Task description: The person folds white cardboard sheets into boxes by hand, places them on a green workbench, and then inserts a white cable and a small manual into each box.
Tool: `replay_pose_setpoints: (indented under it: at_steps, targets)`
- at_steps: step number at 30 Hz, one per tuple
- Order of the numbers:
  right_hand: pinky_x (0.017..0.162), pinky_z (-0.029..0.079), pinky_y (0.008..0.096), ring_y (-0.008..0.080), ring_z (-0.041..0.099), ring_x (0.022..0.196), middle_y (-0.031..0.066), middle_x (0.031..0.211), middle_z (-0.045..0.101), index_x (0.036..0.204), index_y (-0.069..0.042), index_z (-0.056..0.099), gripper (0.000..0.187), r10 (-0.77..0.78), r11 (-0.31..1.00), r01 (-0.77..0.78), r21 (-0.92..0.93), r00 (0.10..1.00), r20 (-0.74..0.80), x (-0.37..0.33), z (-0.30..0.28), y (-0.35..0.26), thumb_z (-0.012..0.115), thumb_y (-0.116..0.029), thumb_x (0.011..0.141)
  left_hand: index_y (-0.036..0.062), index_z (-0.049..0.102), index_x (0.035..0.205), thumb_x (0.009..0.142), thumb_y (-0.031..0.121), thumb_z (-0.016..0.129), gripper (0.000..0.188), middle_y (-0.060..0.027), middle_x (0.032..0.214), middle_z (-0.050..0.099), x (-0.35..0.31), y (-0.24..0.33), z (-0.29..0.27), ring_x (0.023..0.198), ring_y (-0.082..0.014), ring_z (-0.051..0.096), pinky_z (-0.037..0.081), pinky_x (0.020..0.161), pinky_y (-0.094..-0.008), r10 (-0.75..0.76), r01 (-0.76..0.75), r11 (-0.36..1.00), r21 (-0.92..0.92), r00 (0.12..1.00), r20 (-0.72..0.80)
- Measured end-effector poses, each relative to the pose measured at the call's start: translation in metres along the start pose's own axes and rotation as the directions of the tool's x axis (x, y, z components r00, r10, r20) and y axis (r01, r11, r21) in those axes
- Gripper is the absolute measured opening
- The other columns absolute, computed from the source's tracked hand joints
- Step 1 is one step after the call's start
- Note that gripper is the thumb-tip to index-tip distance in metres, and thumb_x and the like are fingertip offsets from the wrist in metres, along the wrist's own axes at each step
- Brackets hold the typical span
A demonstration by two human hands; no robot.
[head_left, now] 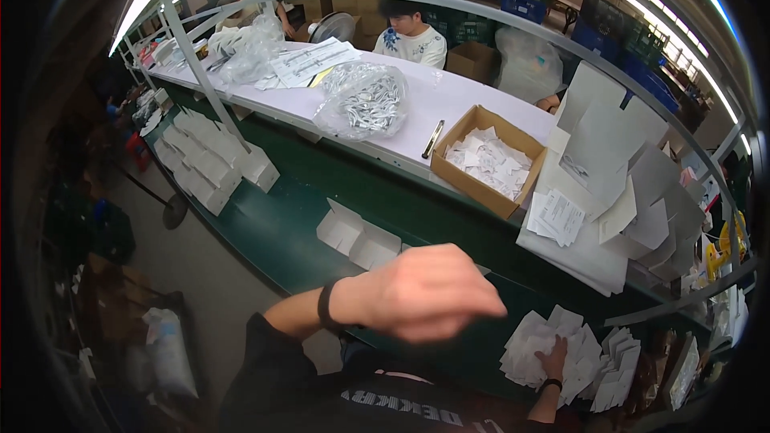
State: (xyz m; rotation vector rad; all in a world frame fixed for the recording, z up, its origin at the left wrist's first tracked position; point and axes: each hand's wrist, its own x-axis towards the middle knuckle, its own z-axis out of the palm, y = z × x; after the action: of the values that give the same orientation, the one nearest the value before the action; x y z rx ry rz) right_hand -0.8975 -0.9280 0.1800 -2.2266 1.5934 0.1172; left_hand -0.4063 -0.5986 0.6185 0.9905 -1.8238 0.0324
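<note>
My left hand (pixel 417 293) is raised close in front of me, over the green bench, with a dark band at the wrist. Its fingers curl into a fist and are slightly blurred; whether anything is inside is hidden. Just beyond it an open white carton (pixel 358 238) lies on the green conveyor-like bench (pixel 297 232), partly covered by the hand. At the lower right, my right hand (pixel 553 359) rests with fingers apart on a loose heap of white folded papers (pixel 525 345). More folded white pieces (pixel 616 369) stand beside that heap.
Rows of open white boxes (pixel 200 160) stand at the bench's left. The raised white shelf (pixel 433 96) carries a clear bag of silvery packets (pixel 369 104), a cardboard box (pixel 513 200) of small white papers, and stacked leaflets (pixel 556 218). A person (pixel 413 40) sits behind it.
</note>
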Motion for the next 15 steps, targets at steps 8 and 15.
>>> replay_pose_setpoints:
  at_steps: [8, 15]
  targets:
    - [0.119, 0.038, 0.0443, 0.0403, 0.046, 0.141, 0.0265, 0.154, 0.045, 0.155, 0.000, 0.040, 0.088, -0.148, 0.989, 0.148, 0.013, 0.989, -0.005, 0.022, 0.003, 0.090, 0.084, -0.009, 0.079, 0.0018, 0.061, 0.074, 0.074, 0.014, 0.067, 0.014, -0.0090, 0.086, 0.059, 0.080, 0.079, -0.023, 0.079, -0.0241, 0.060, 0.051, 0.070, -0.0357, 0.192, -0.280, 0.889, 0.363, 0.946, 0.260]
    - [0.115, 0.043, 0.0427, 0.0377, 0.054, 0.133, 0.0251, 0.148, 0.051, 0.153, 0.002, 0.043, 0.077, 0.048, 0.985, -0.060, 0.163, 0.996, 0.078, 0.040, 0.020, 0.042, 0.080, -0.014, 0.087, 0.0096, 0.060, 0.088, 0.085, 0.030, 0.062, 0.021, -0.0014, 0.090, 0.054, 0.096, 0.071, -0.031, 0.084, -0.0171, 0.054, 0.050, 0.087, -0.0331, 0.103, -0.155, 0.985, 0.074, 0.877, 0.469]
